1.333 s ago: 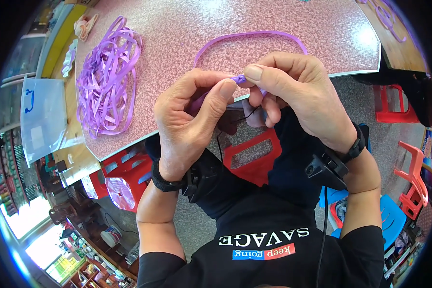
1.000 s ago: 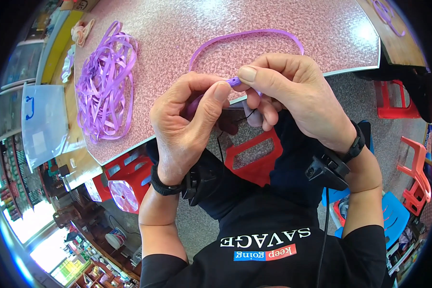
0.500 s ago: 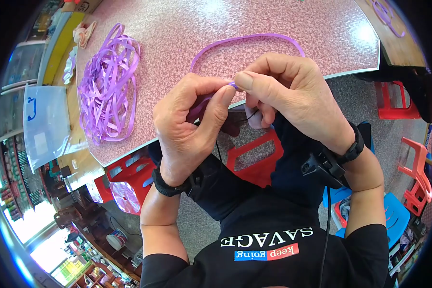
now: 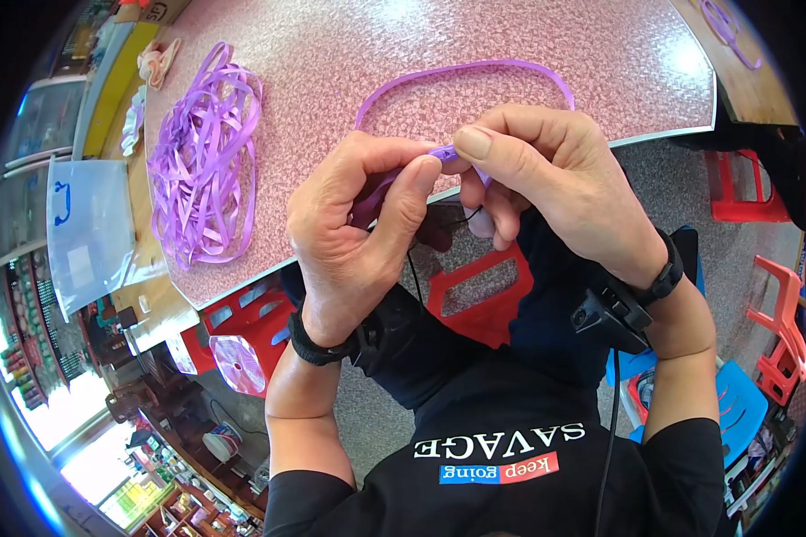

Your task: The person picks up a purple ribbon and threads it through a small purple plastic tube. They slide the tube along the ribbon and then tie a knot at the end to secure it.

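Pinching a purple ribbon (image 4: 444,154) near the edge of the tabletop (image 4: 322,80), left hand (image 4: 354,237) and right hand (image 4: 560,179) seem mid-work, completion unclear; a tangled ribbon heap (image 4: 204,148) lies loose.

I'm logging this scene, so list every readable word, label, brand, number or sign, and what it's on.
Black shirt: white lettering, upside down, not copied here.
Blue-and-red strip on it: lettering, likewise.
Cardboard box: partial print, too small.
Translucent sheet: blue mark, no readable word.
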A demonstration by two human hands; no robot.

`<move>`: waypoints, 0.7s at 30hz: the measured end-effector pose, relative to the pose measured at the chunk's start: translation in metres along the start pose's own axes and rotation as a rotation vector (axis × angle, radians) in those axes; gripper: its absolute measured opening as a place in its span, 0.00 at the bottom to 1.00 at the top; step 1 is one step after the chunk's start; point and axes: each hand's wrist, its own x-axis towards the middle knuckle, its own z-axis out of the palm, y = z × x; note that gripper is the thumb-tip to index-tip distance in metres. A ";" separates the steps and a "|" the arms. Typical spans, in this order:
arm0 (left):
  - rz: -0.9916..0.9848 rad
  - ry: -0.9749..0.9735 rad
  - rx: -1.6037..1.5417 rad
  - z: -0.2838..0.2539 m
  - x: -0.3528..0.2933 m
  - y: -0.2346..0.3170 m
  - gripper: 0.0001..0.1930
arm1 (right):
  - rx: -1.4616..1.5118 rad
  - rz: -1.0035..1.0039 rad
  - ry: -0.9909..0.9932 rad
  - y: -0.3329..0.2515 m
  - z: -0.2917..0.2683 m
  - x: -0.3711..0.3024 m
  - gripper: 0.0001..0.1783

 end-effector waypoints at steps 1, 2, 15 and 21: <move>-0.017 -0.003 -0.024 0.000 -0.001 0.001 0.05 | 0.006 -0.007 -0.004 0.000 0.000 -0.001 0.15; -0.019 -0.003 -0.023 0.000 -0.001 -0.001 0.05 | 0.007 -0.006 -0.005 0.000 0.000 -0.002 0.15; 0.042 -0.009 -0.025 0.001 -0.002 -0.008 0.07 | -0.081 -0.142 0.024 0.006 0.002 -0.010 0.11; 0.192 -0.021 0.014 0.001 0.000 -0.015 0.09 | -0.292 -0.345 0.068 0.007 0.001 -0.010 0.09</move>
